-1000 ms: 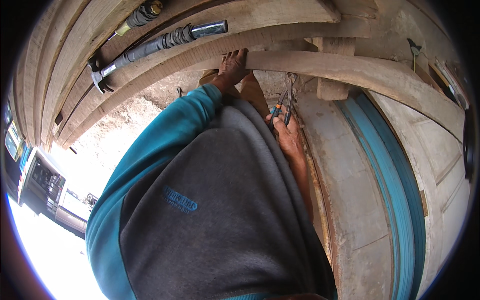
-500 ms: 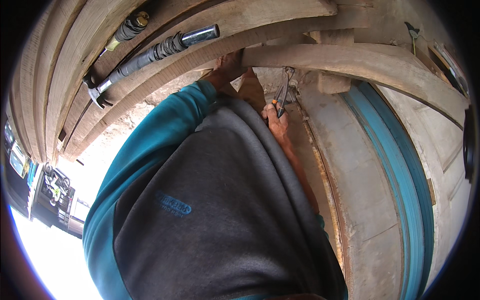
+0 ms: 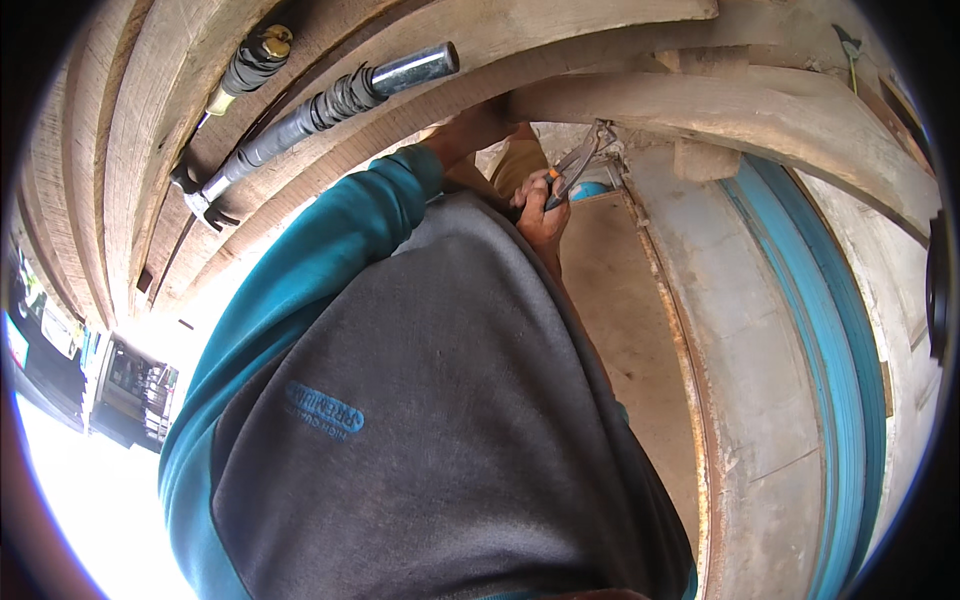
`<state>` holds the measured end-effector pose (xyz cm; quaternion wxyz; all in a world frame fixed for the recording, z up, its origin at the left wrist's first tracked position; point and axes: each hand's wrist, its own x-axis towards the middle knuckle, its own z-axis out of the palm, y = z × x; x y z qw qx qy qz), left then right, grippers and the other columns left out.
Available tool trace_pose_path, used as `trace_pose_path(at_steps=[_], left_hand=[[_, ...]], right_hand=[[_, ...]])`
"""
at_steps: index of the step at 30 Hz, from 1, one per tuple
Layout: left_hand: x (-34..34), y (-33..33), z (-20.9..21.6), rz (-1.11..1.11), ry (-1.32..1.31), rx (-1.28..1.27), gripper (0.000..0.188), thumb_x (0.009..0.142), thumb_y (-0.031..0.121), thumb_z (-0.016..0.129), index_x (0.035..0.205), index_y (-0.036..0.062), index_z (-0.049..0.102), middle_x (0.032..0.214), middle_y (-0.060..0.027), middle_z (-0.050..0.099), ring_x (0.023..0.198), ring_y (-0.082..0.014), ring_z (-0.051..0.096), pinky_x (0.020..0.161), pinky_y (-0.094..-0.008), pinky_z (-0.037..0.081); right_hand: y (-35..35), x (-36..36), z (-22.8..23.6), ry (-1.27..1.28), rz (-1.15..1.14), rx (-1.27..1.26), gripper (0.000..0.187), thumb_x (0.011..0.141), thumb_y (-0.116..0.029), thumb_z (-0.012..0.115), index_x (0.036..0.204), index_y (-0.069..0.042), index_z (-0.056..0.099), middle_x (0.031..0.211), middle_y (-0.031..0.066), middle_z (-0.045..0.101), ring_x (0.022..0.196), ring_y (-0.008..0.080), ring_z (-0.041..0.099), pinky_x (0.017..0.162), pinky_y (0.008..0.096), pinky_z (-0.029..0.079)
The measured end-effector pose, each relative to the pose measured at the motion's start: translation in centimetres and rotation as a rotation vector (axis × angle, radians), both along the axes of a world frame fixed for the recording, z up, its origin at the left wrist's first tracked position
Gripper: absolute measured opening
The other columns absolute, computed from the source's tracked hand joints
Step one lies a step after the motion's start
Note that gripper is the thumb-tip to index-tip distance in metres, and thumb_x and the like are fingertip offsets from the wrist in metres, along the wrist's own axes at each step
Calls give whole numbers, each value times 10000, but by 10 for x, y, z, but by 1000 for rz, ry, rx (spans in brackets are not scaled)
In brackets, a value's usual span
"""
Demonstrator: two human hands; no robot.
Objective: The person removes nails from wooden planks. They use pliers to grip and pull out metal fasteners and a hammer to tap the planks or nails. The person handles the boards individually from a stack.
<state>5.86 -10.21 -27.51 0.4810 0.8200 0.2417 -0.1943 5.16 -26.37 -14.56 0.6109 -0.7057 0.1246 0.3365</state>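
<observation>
Right hand (image 3: 540, 210) clenched on pliers (image 3: 578, 165), tips at beam joint, 12 o'clock. Left hand (image 3: 470, 135) pressed against wooden beam (image 3: 720, 115), grip unclear. Work at joint underway, unfinished. Black-sleeved metal rod (image 3: 330, 105) lodged at 11 o'clock.

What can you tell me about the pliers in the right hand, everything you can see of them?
The pliers are a slim metal pair with grey jaws and handles that show orange where they enter the grip. The right hand is closed around the handles, so most of them are hidden. The tool is raised and angled up to the right, its tip at the underside of the wooden beam, near a small wooden block. The jaws look slightly parted; whether they grip anything is too small to tell.
</observation>
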Motion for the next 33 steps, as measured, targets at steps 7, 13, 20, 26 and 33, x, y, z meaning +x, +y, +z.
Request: trace_pose_path(at_steps=[7,13,20,26,33], left_hand=[[-15,-11,-16,79,-149,184,541,732,160,747,1222,43,549,1066,-244,683,1055,-435,660,877,-491,533],[-8,-14,-3,199,-155,65,562,732,210,784,1216,65,538,1054,-222,680,1032,-441,653,910,-510,509],[-13,-29,2,218,-58,212,626,725,252,811,1253,84,521,1171,-232,641,1119,-416,620,941,-505,500],[-10,-14,22,127,106,76,628,712,215,805,1259,81,525,1213,-246,623,1160,-414,607,954,-499,502],[-16,-12,-8,108,-173,145,599,704,159,781,1235,50,528,1039,-246,677,1025,-466,658,877,-522,535]], right_hand=[[-18,19,21,52,147,-111,283,1008,-160,496,1182,59,536,903,112,629,804,178,614,768,333,506],[-34,80,94,372,308,-99,396,1014,-283,587,1232,46,547,926,82,651,825,152,601,777,290,477],[-49,138,122,856,375,-78,194,1007,-257,572,1083,-79,555,832,14,506,704,122,492,672,326,454],[-48,118,114,719,403,-151,147,1000,-229,569,1019,-86,538,761,0,500,637,106,487,603,307,451],[-24,24,25,359,-25,-37,127,998,-169,561,970,-59,505,693,-18,466,549,81,420,522,277,405]])
